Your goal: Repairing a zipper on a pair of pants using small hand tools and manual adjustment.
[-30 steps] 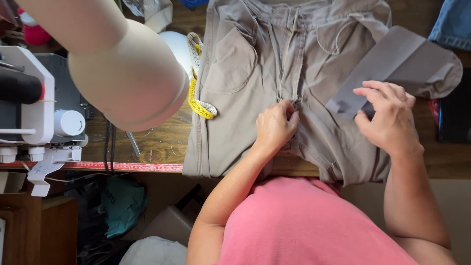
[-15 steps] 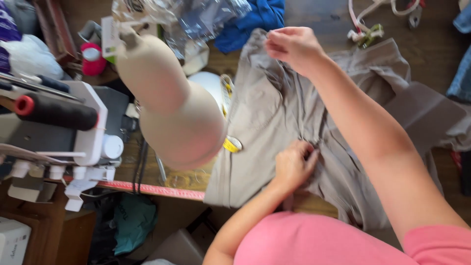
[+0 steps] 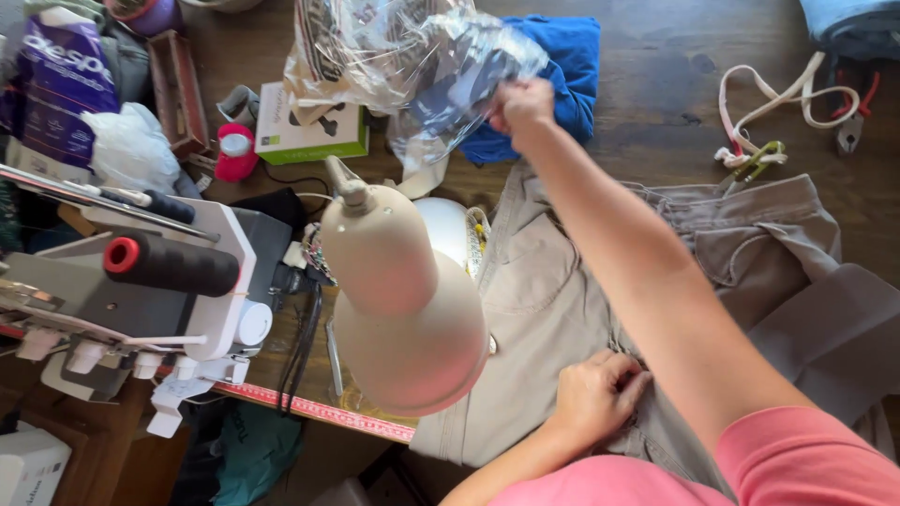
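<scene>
Beige-grey trousers (image 3: 553, 281) lie spread on the wooden table (image 3: 656, 84). My left hand (image 3: 600, 394) rests at their middle seam near the table's front edge, fingers curled into the cloth. My right arm stretches far across the table. My right hand (image 3: 520, 105) is closed on the edge of a crumpled clear plastic bag (image 3: 403, 56), which lies beside a blue cloth (image 3: 562, 66). A flat grey fabric piece (image 3: 834, 328) lies on the trousers at the right.
A beige lamp shade (image 3: 403, 309) stands left of the trousers, hiding part of them. A white sewing machine (image 3: 141, 290) with a dark thread cone is at far left. A green-and-white box (image 3: 300, 126), white strap (image 3: 787, 94) and pliers (image 3: 848, 126) lie at the back.
My right hand left the grey fabric piece, rose over the waistband and reached on to the plastic bag at the back. My left hand stayed on the trousers. The view tilted toward the back.
</scene>
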